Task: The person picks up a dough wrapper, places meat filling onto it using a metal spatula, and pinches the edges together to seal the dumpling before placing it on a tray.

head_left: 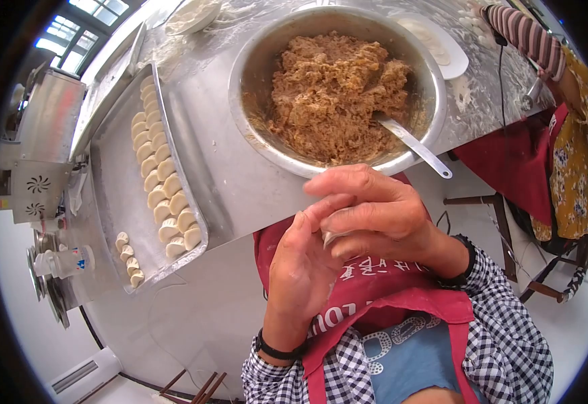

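My left hand and my right hand are brought together in front of the apron, fingers closed around a dumpling. Only a pale sliver of its dough shows; the fingers cover the rest. Just beyond my hands stands a big metal bowl of brown minced filling. A metal spoon is stuck in the filling, its handle resting over the rim toward me. On the left lies a metal tray with rows of shaped dumplings along its right side and several more at its near left corner.
Flour is scattered over the metal table. A white plate with a pale powder sits behind the bowl. At the right, another person's striped sleeve reaches over the table, with a wooden stool below. A plastic bottle stands far left.
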Demonstrator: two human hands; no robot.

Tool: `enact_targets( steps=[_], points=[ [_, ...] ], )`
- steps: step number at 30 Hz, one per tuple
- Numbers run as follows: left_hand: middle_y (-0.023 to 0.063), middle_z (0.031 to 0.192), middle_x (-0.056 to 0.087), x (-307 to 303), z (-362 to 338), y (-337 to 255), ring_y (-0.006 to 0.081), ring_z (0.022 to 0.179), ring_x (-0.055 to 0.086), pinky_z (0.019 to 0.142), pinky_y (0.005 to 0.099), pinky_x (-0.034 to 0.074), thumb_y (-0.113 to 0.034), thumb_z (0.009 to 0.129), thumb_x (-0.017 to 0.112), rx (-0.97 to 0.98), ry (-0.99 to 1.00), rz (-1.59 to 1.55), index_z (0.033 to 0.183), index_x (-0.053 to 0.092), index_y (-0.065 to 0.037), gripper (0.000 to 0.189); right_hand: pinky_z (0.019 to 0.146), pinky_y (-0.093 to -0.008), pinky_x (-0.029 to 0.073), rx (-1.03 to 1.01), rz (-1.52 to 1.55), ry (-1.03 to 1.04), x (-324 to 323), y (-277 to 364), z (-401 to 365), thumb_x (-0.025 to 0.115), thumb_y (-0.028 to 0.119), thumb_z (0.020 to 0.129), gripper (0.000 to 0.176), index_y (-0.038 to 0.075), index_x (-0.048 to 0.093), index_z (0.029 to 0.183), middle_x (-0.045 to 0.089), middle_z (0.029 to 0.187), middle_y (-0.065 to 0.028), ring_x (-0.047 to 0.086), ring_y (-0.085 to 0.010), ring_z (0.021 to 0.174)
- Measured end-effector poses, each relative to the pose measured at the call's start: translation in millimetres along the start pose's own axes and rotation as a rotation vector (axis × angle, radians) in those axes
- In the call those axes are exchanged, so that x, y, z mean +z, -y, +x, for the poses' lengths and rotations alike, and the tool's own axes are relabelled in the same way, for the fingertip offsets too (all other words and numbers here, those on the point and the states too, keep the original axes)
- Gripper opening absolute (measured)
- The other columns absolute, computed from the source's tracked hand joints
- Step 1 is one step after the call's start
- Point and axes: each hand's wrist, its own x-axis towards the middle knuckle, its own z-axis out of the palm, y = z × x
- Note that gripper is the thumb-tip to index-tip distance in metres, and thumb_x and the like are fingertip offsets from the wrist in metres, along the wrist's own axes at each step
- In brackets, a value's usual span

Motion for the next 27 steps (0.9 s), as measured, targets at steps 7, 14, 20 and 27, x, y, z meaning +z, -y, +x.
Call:
enact_targets(
  steps=[7,14,20,27],
  points=[
    [0.0119,0.119,0.049,1.3,1.7,-0.5,0.0201,0.108,0.049,0.092,0.0344,0.040,-0.034,0.097,0.028,-0.011,0.089,-0.137,0.123,0.041,0.002,0.047,0.077,-0.0350,0.049,0.022,0.058,-0.161,5.7,0.1,-1.1,0.071,0.009,0.065,0.019,0.001,0.063,0.080,0.060,0.105,-0.0169,0.059,-0.0289,0.094],
    [0.0111,0.115,0.051,3.0,0.6,-5.4,0.0198,0.104,0.051,0.090,0.0328,0.041,-0.034,0.097,0.028,-0.003,0.067,-0.201,0.120,0.043,-0.001,0.044,0.081,-0.0368,0.047,-0.016,-0.012,-0.254,16.0,1.4,8.6,0.069,0.014,0.064,0.021,0.001,0.063,0.079,0.062,0.102,-0.0102,0.059,-0.0276,0.095],
    [0.0095,0.115,0.051,8.5,1.7,-4.1,0.0193,0.104,0.051,0.089,0.0329,0.042,-0.032,0.097,0.027,0.026,0.014,-0.302,0.121,0.042,-0.002,0.041,0.083,-0.0391,0.045,-0.137,-0.260,-0.140,9.8,0.3,9.8,0.067,0.016,0.068,0.023,-0.001,0.064,0.084,0.062,0.103,-0.0114,0.057,-0.0304,0.098],
    [0.0090,0.114,0.052,11.7,-1.6,-2.0,0.0192,0.106,0.050,0.090,0.0326,0.042,-0.033,0.097,0.026,0.097,-0.084,-0.231,0.121,0.041,-0.004,0.040,0.081,-0.0379,0.044,-0.168,-0.317,-0.127,13.7,-2.5,15.2,0.066,0.021,0.071,0.022,0.001,0.062,0.079,0.063,0.099,-0.0088,0.057,-0.0275,0.097]
  ],
)
